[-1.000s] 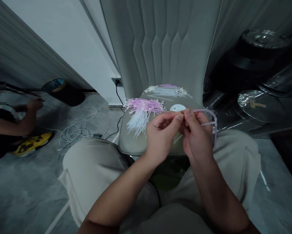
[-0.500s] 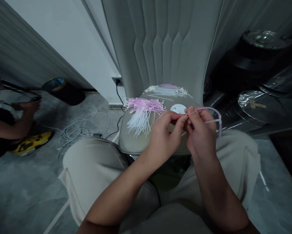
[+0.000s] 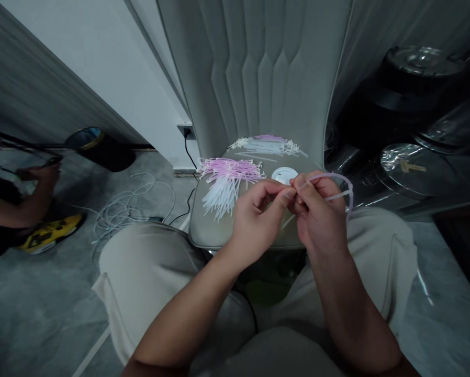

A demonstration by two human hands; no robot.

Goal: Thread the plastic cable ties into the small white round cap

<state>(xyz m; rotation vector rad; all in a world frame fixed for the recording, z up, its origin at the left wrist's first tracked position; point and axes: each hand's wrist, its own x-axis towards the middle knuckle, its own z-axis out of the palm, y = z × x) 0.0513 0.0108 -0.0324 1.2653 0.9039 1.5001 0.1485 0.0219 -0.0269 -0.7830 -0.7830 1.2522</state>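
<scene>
So, nearest first: pale trousers (image 3: 136,272) on both sides of the lap, just this side of the grip. Then the hands, meeting over the front of a grey padded chair (image 3: 215,235).

Left hand (image 3: 254,222) has thumb and index pressed together, right up against the other hand's fingertips. Can't tell what's between them, too small and covered. Right hand (image 3: 323,214) is pinching too, thumb on index, and it's got the looped strips (image 3: 339,178): a pink one arching out to the right of the grip and hanging down, with a white one running across to meet it.

Just beyond the grip there's a white round disc (image 3: 284,174), partly behind the fingers. Left of the grip sits the big fanned pile (image 3: 231,178), pink over white, and further back is the smaller bundle (image 3: 272,145), mostly white with some pink, small pale heads at the ends. All of that's on the seat.

Way off left of the grip, on the floor, I see a tangled pale cable (image 3: 121,209), a yellow shoe (image 3: 52,233) on another person (image 3: 13,209), and a dark bin (image 3: 109,154). Past the grip to the right is some shiny clear plastic (image 3: 407,175) near dark lidded stuff (image 3: 423,65).
</scene>
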